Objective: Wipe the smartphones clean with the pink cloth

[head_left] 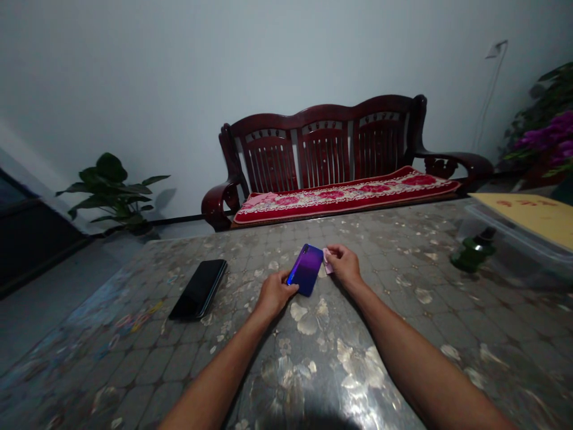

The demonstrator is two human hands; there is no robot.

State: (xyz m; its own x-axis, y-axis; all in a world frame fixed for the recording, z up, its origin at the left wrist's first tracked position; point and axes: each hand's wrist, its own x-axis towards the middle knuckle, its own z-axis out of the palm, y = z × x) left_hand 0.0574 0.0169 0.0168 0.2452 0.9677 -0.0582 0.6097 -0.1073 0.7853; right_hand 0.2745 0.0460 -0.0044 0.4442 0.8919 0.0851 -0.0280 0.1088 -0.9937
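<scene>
A purple-blue smartphone lies back side up at the middle of the table, its camera strip at the upper left corner. My left hand grips its lower left edge, with the thumb over the lower corner. By the phone's upper right corner, my right hand pinches a small pink cloth or folded tissue. The pink piece is at the phone's right edge; whether it touches the phone I cannot tell.
A black tablet-like device lies at the left, near coloured rubber bands. At right stand a green bottle and a clear plastic box under yellow paper. A wooden bench stands beyond the patterned table.
</scene>
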